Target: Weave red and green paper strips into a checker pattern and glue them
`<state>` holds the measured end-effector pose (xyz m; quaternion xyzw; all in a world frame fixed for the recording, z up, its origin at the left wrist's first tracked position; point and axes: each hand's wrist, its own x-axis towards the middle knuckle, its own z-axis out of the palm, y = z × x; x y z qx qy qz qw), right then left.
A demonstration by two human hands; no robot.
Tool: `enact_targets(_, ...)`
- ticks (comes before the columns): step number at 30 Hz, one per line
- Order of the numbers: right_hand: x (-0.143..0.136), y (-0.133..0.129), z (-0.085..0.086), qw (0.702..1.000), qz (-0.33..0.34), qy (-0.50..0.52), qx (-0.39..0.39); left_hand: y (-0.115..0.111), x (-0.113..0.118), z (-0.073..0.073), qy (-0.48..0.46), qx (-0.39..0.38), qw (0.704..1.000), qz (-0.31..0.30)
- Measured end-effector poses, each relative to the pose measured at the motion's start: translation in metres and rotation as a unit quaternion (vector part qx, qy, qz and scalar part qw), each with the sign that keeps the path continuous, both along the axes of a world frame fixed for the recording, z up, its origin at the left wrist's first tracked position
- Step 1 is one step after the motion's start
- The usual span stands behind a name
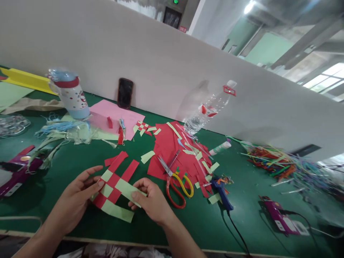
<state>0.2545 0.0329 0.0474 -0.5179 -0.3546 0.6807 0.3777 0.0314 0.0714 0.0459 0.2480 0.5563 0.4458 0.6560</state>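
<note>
A woven piece of red and pale green paper strips [114, 181] is held above the green table near its front edge. My left hand [77, 197] grips its left side, thumb on top and fingers beneath. On the right, my right hand [147, 199] pinches the end of a pale green strip that extends from the weave. Another green strip curves down below it, and red strip ends stick out at the top. Open scissors [176, 181] with red and yellow handles lie to the right. Beyond them is a pile of red paper [163, 154] with green scraps on it.
A small woven piece [141, 126], pink paper [104, 107], a cup [72, 95], a phone [125, 93] and a bottle [206, 111] stand or lie toward the wall. A blue glue gun [222, 194] with its cord and coloured stems [279, 165] are at right.
</note>
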Motion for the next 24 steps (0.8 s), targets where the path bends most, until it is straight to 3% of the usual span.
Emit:
enact_targets(6, -0.003, 0.004, -0.001, 0.999, -0.002, -0.032, 0.012, -0.005, -0.009, -0.004, 0.003, -0.006, 0.999, -0.052)
enact_targets(11, 0.000, 0.006, 0.004, 0.998, 0.022, -0.060, 0.019, -0.004, -0.012, 0.001, -0.053, -0.066, 0.990, -0.114)
enact_targets(18, 0.002, 0.006, 0.009, 0.997, 0.028, -0.072, 0.022, -0.007, 0.000, 0.011, -0.081, -0.125, 0.982, -0.119)
enact_targets(24, 0.004, 0.006, 0.009, 0.996, 0.033, -0.078, 0.023, -0.014, 0.012, 0.019, -0.059, -0.117, 0.987, -0.092)
